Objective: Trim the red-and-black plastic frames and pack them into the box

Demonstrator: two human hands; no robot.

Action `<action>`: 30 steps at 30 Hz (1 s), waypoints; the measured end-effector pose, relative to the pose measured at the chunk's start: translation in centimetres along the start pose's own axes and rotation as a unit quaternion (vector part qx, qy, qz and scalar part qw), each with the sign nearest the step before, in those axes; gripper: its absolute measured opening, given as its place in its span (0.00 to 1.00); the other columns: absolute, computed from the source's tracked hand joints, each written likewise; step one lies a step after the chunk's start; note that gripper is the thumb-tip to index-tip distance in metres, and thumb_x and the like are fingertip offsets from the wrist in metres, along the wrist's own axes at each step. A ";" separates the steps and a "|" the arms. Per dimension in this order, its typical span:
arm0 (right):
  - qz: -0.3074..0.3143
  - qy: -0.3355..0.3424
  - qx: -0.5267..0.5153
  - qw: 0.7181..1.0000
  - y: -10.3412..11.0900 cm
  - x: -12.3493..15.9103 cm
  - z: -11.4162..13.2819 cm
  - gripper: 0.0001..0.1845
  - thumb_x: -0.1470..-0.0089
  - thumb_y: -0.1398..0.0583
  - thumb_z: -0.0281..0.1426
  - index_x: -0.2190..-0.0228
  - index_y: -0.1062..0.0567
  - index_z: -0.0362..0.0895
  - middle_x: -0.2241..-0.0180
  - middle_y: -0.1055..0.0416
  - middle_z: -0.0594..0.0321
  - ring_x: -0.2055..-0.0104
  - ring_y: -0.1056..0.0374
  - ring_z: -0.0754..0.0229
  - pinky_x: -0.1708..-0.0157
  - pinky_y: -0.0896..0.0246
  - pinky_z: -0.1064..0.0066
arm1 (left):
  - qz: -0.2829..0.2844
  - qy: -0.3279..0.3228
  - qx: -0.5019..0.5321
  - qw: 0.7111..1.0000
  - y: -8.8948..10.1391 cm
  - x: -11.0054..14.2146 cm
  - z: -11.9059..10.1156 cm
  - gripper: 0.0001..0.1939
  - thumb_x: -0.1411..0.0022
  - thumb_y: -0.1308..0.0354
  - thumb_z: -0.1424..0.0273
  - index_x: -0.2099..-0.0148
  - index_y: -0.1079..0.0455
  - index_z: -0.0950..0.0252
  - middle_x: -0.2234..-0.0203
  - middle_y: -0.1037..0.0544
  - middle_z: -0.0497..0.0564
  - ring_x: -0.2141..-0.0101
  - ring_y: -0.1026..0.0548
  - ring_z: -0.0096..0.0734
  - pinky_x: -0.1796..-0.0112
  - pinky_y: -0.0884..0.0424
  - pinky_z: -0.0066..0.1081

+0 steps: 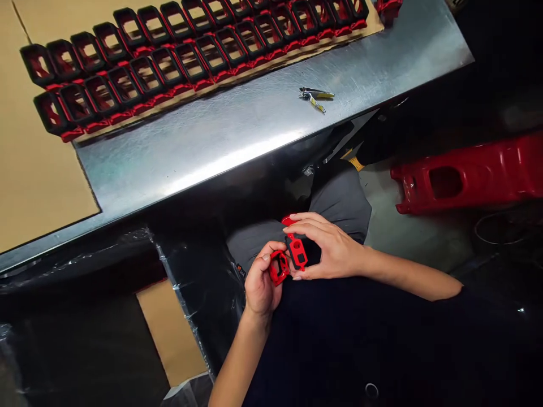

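One small red frame piece is pinched between the thumb and fingers of the left hand, above the person's lap, while the right hand grips a red-and-black part just beside it. On the metal table beyond, nail clippers lie near two rows of black-and-red frames on cardboard.

Lit unevenly, mostly dim | glares white along scratched silver metal worktop | sinks to near-black beneath | glints off crinkled clear plastic sheeting
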State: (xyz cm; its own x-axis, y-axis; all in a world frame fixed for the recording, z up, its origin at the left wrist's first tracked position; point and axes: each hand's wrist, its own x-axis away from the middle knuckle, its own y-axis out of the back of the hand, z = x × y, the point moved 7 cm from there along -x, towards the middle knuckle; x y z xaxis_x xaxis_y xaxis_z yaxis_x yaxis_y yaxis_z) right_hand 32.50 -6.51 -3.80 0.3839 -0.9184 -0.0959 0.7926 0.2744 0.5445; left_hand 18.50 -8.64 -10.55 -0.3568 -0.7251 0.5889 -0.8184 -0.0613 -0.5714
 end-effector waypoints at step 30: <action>0.092 -0.359 -0.462 0.806 -3.0 2.0 -3.1 0.22 0.53 0.29 0.47 0.70 0.23 0.39 0.81 0.32 0.68 0.80 0.38 0.69 0.79 0.43 0.78 | 0.021 -0.312 -0.544 0.779 -1.1 2.3 -4.8 0.18 0.37 0.38 0.70 0.45 0.27 0.61 0.54 0.20 0.54 0.53 0.21 0.35 0.51 0.23 0.35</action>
State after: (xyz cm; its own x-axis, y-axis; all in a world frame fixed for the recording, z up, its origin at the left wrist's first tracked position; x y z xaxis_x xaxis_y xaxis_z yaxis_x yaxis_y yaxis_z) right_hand 32.31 -8.33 -8.19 0.4243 -0.6756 0.6030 0.8957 0.2153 -0.3890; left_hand 16.45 -6.90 -5.82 -0.3835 -0.9235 -0.0028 -0.8302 0.3434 0.4392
